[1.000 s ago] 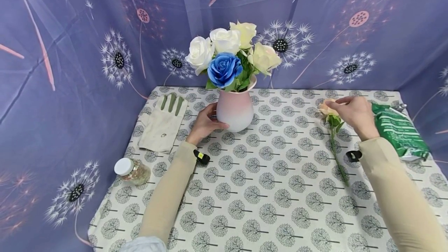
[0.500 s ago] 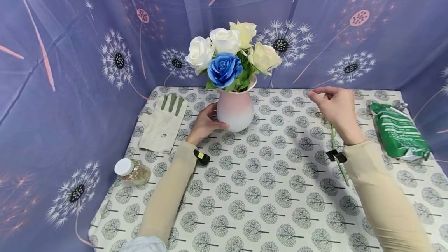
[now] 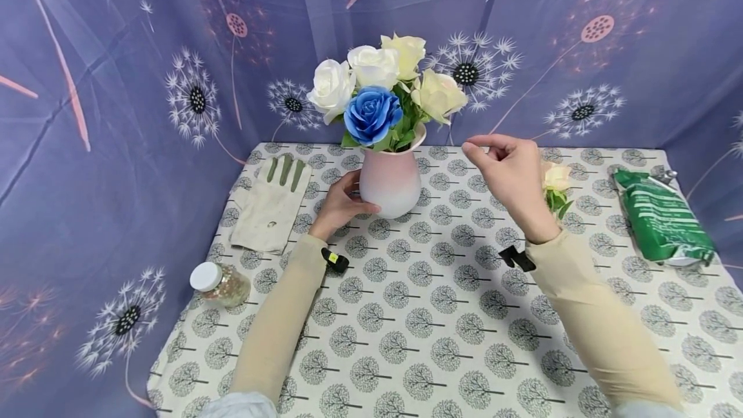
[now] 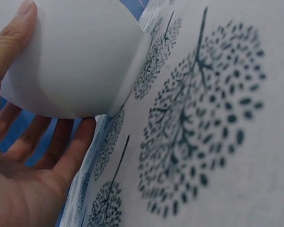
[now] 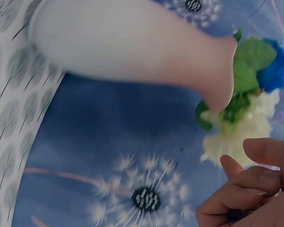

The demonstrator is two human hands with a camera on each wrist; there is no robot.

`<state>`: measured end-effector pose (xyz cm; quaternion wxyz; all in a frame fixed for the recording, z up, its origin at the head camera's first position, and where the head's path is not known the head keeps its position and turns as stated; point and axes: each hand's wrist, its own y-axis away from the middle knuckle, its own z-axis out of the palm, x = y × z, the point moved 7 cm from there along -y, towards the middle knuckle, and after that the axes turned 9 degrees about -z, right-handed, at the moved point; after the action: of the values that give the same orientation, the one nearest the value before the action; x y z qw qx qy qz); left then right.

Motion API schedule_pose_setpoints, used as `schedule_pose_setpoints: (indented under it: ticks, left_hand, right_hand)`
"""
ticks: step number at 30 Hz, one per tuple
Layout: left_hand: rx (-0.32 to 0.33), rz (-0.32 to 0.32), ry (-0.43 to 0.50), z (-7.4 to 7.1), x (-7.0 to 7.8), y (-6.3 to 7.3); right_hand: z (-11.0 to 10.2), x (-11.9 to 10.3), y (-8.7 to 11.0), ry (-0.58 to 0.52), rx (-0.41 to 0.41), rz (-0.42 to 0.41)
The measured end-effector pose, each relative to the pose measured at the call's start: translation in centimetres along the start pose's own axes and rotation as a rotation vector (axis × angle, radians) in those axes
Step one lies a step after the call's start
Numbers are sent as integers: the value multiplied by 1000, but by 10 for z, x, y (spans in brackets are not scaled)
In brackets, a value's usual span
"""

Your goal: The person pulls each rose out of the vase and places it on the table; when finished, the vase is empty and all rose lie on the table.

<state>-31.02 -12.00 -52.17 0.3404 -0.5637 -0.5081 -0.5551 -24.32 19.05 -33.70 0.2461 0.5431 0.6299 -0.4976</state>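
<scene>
A pink-to-white vase (image 3: 390, 186) stands upright on the table with white, pale yellow and blue roses in it; the blue rose (image 3: 373, 116) is at the front. My left hand (image 3: 339, 205) grips the vase low on its left side, thumb in front and fingers behind, as the left wrist view also shows. To the right of the vase, my right hand (image 3: 511, 179) is raised and holds nothing. Its thumb and forefinger are a little apart, the other fingers loosely curled. Behind that hand a peach rose (image 3: 557, 177) lies on the cloth, its stem mostly hidden by the arm.
A pale glove (image 3: 269, 208) with green fingers lies left of the vase. Nearer me on that side is a white-capped jar (image 3: 220, 284). A green packet (image 3: 664, 221) lies at the far right. The purple dandelion curtain (image 3: 522, 5) hangs behind the table.
My right hand has left the peach rose on the cloth and moved left towards the vase, with nothing in it. The left hand and the vase have stayed in place.
</scene>
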Motion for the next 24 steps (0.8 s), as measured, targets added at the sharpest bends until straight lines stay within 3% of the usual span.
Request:
schedule_pose_setpoints:
  ticks: [8,19,24]
  left_hand:
    - [4,-8,-4,-2,-1,-1]
    - [2,-1,-2,-3,-1,-1]
    - [-5,-4,-3,-1,-1,-1]
  right_hand:
    - [29,-18,-4,-102,-7,-52]
    - [55,-24,-17,-214,36,-61]
    - [63,-21,-22,-275,50,-25]
